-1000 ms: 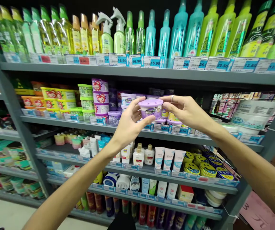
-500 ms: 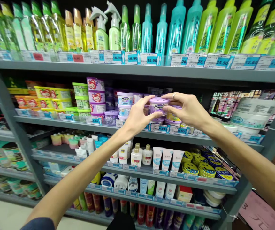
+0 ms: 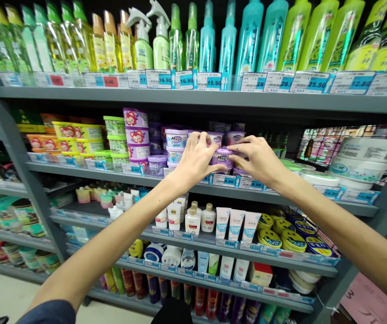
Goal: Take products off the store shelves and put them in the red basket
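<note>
A purple-lidded tub (image 3: pixel 222 157) marked "Magic" sits low at the front of the second shelf, among others like it. My left hand (image 3: pixel 196 155) curls round its left side, thumb below and fingers above. From the right, the fingertips of my right hand (image 3: pixel 255 157), which has a ring on one finger, press at the tub's lid and side. More purple "Magic" tubs (image 3: pixel 236 137) stand just behind. A stack of white and blue tubs (image 3: pixel 176 138) is left of my left hand. What lies under the gripped tub is mostly hidden.
Spray bottles (image 3: pixel 207 40) line the shelf above, over price tags (image 3: pixel 214 82). Below are lotion bottles (image 3: pixel 208 218), tubes (image 3: pixel 236 222) and yellow tins (image 3: pixel 293 240). Stacked purple tubs (image 3: pixel 138 135) stand left, large white tubs (image 3: pixel 362 157) right. A grey shelf edge (image 3: pixel 153 181) runs under my hands.
Both hands have lowered the purple tub from in front of the stack down to the shelf front. The "Magic" tubs behind it now show above it.
</note>
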A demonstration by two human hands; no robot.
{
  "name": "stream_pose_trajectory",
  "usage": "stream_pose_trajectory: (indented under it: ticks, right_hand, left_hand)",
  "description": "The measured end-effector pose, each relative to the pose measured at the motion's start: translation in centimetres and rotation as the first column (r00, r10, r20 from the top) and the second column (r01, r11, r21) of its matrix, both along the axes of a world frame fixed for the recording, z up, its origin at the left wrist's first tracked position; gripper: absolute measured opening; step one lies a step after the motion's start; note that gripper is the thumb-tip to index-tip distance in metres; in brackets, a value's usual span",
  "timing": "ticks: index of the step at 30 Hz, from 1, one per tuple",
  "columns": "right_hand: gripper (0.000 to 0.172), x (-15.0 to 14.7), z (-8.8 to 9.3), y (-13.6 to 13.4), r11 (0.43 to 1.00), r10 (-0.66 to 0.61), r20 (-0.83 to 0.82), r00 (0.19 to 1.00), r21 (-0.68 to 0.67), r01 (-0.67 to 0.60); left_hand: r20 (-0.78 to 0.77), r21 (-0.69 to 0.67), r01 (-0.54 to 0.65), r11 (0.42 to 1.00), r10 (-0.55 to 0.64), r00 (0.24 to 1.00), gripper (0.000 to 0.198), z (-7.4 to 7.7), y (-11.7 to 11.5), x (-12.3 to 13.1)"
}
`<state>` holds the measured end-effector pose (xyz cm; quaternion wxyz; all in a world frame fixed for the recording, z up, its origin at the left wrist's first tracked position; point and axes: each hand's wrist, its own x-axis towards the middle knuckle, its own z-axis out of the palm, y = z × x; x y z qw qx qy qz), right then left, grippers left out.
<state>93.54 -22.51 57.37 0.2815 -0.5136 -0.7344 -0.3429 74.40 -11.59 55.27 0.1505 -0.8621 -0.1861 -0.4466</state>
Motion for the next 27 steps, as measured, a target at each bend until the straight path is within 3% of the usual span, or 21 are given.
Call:
stream_pose_trajectory:
  ticks: [3, 10, 15, 22, 27]
  right_hand:
    - [0.030, 0.0, -0.2, 0.3, 1.000, -0.011, 0.025, 1.000, -0.007, 0.011]
    - [0.028, 0.1, -0.2, 1.5, 0.999, -0.028, 0.040, 0.999, -0.018, 0.028]
    - [0.034, 0.6, 0.0, 1.6, 0.999, 0.020, 0.039, 0.999, -0.044, -0.018]
    - [0.035, 1.8, 0.9, -0.4, 0.992, 0.067, -0.079, 0.995, 0.114, -0.058]
    - [0.030, 1.7, 0.2, 0.0, 0.994, 0.086, -0.033, 0.996, 0.064, -0.083]
  left_hand:
    - [-0.001, 0.050, -0.036, 0.998, 0.036, 0.999, 0.070, -0.3, 0.2, -0.5]
    - [-0.031, 0.165, -0.056, 0.985, 0.062, 0.998, 0.049, -0.7, 1.1, -1.2]
    - [-0.006, 0.176, -0.033, 0.984, 0.035, 0.999, 0.051, -1.3, 1.4, -1.1]
    - [0.012, 0.200, 0.034, 0.979, -0.037, 0.999, 0.054, -1.4, 1.7, -1.8]
    - [-0.015, 0.174, 0.066, 0.983, -0.064, 0.998, 0.067, -1.6, 1.8, -1.3]
